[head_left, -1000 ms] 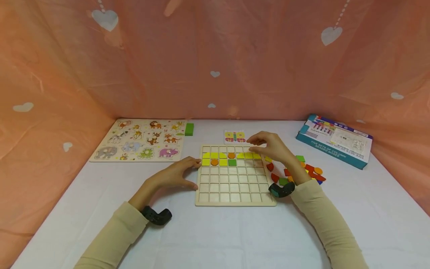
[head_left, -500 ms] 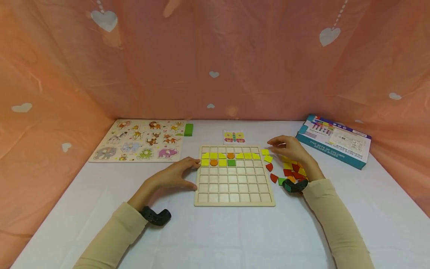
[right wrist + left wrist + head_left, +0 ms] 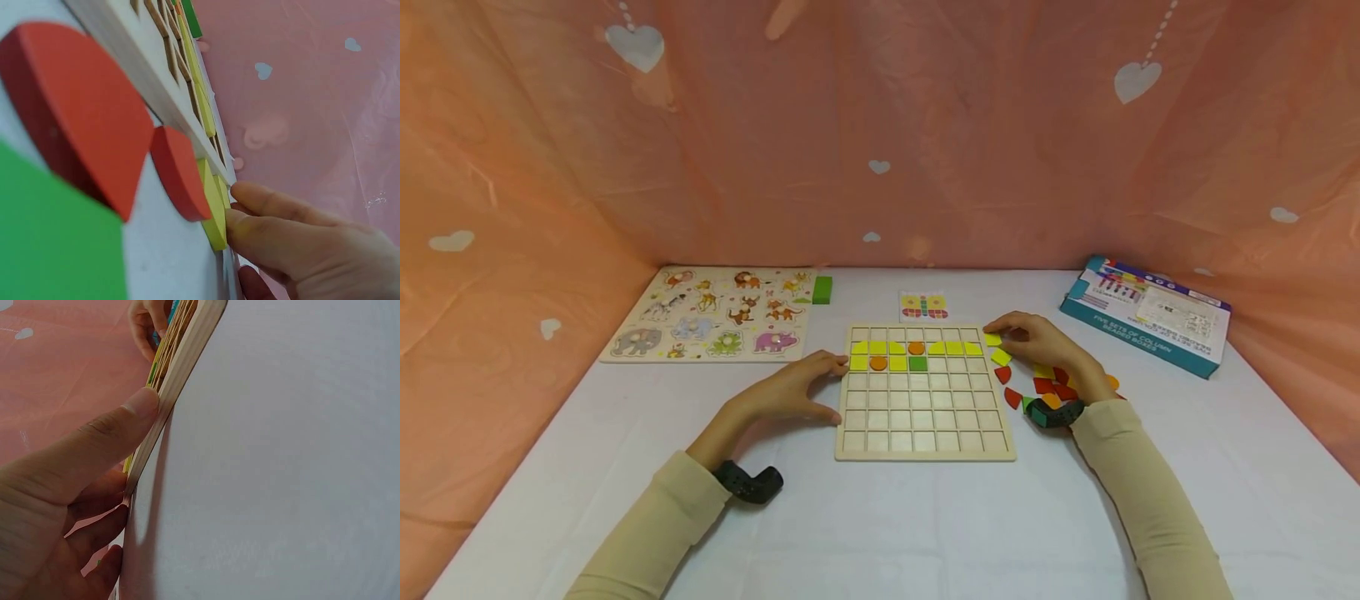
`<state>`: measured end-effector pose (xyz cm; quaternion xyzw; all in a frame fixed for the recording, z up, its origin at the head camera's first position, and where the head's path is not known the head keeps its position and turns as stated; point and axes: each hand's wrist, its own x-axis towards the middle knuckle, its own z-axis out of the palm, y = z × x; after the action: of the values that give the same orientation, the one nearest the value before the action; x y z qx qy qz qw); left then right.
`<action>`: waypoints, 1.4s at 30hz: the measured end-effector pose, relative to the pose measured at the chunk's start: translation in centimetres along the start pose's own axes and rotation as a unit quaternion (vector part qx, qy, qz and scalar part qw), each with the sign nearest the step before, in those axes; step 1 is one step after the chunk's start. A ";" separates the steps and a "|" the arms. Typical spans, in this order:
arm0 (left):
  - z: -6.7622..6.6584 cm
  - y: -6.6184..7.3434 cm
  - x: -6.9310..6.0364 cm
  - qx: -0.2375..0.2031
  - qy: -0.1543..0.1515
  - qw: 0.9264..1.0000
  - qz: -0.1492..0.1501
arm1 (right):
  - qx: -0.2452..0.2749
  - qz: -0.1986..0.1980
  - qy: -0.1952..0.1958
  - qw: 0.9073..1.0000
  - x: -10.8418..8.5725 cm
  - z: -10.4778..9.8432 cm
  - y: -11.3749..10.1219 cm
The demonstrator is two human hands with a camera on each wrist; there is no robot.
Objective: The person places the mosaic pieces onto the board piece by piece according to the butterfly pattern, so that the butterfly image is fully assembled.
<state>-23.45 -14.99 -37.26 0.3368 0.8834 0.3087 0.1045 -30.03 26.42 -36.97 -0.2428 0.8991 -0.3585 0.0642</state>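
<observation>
A wooden grid board (image 3: 925, 454) lies in front of me, holding yellow tiles, orange discs and a green square (image 3: 917, 363) in two upper rows. My left hand (image 3: 793, 387) touches the board's left edge, thumb and fingers spread apart; the left wrist view shows the thumb (image 3: 140, 406) against its side. Off the board's upper right corner, my right hand (image 3: 1037, 337) pinches a yellow square tile (image 3: 992, 340) on the table. A second yellow square (image 3: 1001, 357) lies just nearer. In the right wrist view, red quarter-circle tiles (image 3: 81, 106) lie beside the board.
More loose tiles (image 3: 1051, 400) are partly hidden under my right wrist. A butterfly pattern card (image 3: 923, 307) lies behind the board. Back left are an animal puzzle board (image 3: 711, 321) and a green block (image 3: 822, 290). A teal box (image 3: 1146, 317) sits back right.
My right hand has moved right from the board's upper right squares, then down to the yellow square tile beside it. The left hand stays at the board's left edge.
</observation>
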 end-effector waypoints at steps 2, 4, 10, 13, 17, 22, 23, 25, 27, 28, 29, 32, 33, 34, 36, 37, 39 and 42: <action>0.0 0.0 0.0 -0.002 0.000 1.000 -0.001 | -0.001 0.000 0.004 1.000 0.0 0.1 -0.1; 0.0 0.0 0.0 -0.002 0.000 1.000 0.000 | -0.001 0.002 0.006 1.000 0.1 0.2 -0.1; 0.0 0.0 0.0 -0.002 0.000 1.000 0.000 | -0.013 0.037 0.016 0.999 0.1 0.1 -0.3; 0.0 0.1 -0.1 0.000 -0.001 1.000 -0.001 | -0.011 0.067 0.030 0.997 0.1 -0.1 -0.9; 0.0 0.1 -0.2 0.000 0.002 1.000 0.006 | 0.001 0.042 0.060 0.997 0.2 -0.4 -2.3; 0.1 0.0 -0.2 0.008 0.012 1.000 0.026 | 0.012 -0.029 0.080 0.996 0.8 0.3 -5.1; 0.1 0.0 -0.2 0.008 0.011 1.000 0.024 | 0.011 -0.038 0.079 0.996 0.9 0.6 -5.7; 0.0 0.0 -0.2 0.005 0.008 1.000 0.019 | 0.003 -0.057 0.072 0.996 1.1 1.3 -6.8; 0.0 0.0 -0.1 -0.001 0.004 1.000 0.011 | -0.012 -0.079 0.062 0.995 1.2 2.1 -7.6; 0.0 0.0 -0.1 0.000 0.003 1.000 0.009 | -0.018 -0.089 0.056 0.994 1.2 2.5 -7.8; 0.0 0.0 -0.1 0.001 0.002 1.000 0.005 | -0.025 -0.099 0.050 0.994 1.2 3.0 -8.0; 0.1 -0.1 0.0 0.001 0.001 1.000 0.002 | -0.033 -0.117 0.035 0.992 1.2 4.1 -8.0; 0.1 -0.1 0.0 0.001 0.002 1.000 0.004 | -0.033 -0.118 0.030 0.992 1.2 4.4 -7.9; 0.1 -0.1 0.0 0.001 0.003 1.000 0.006 | -0.032 -0.118 0.027 0.992 1.2 4.6 -7.8; 0.1 -0.1 -0.1 -0.002 0.004 1.000 0.011 | -0.031 -0.112 0.022 0.993 1.1 5.0 -7.7; 0.1 -0.1 -0.1 -0.002 0.004 1.000 0.014 | -0.032 -0.109 0.021 0.993 1.1 5.1 -7.6; 0.0 -0.1 -0.1 -0.002 0.005 1.000 0.020 | -0.034 -0.101 0.019 0.994 1.1 5.3 -7.6; -0.1 0.0 -0.1 -0.005 0.006 1.000 0.022 | -0.045 -0.098 0.019 0.994 1.2 5.5 -7.4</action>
<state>-23.41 -15.10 -37.20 0.3535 0.8750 0.3170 0.0943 -26.58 17.85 -35.99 -0.3259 0.8871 -0.3269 0.0010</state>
